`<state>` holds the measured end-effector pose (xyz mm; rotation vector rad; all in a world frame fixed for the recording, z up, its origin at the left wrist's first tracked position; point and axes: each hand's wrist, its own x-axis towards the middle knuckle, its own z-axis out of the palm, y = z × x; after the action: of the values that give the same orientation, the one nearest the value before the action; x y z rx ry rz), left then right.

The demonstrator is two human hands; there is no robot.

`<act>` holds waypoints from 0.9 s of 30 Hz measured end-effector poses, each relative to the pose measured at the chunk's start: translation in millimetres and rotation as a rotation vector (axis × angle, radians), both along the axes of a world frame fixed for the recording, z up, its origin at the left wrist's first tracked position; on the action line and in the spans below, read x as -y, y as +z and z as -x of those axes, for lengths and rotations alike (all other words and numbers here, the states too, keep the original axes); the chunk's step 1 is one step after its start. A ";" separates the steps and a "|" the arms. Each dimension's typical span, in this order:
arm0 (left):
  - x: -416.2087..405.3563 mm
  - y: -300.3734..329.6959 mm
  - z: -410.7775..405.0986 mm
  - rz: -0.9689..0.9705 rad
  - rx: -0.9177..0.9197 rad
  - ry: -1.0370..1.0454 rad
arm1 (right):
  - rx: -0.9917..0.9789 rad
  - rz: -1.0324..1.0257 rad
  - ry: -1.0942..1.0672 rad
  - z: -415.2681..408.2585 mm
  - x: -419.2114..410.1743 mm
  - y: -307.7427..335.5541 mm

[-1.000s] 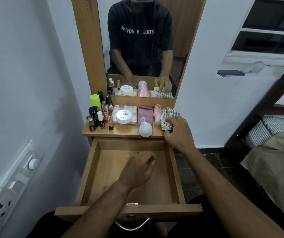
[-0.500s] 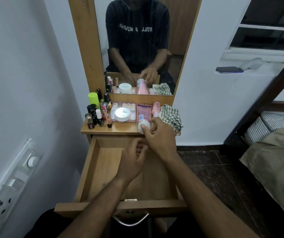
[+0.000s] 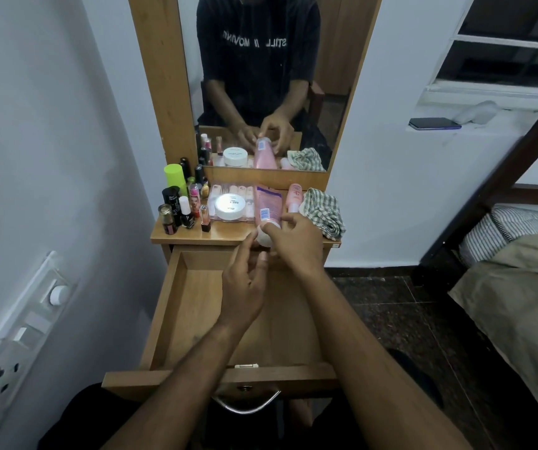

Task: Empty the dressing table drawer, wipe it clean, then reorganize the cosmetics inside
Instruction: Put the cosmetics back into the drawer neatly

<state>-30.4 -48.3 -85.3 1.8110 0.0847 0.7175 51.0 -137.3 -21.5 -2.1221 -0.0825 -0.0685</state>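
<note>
Head view, right hand [image 3: 297,241] grips pink tube [image 3: 268,209]

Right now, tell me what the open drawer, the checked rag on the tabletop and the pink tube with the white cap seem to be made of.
Open wooden drawer: light brown board with printed-looking grain and a dull sheen, probably laminate rather than solid wood.
Green-and-white checked rag: soft woven cloth, crumpled into folds, matt.
Pink tube with the white cap: likely flexible plastic, flat crimped end; the cap looks like smooth hard plastic.
</note>
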 end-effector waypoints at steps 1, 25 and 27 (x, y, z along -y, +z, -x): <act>0.1 1.6 1.1 0.025 0.017 0.010 | -0.008 -0.014 0.001 4.5 1.2 1.3; 16.2 -25.3 10.1 0.130 -0.635 -0.334 | -0.280 0.544 0.258 106.6 87.1 -33.8; 17.1 -28.1 9.2 0.108 -0.679 -0.351 | -0.291 0.575 0.248 106.5 84.7 -36.0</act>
<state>-39.6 -65.4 -113.4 1.8300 0.2402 -0.1628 -55.5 -222.0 -57.5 -2.6493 -0.2119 0.4611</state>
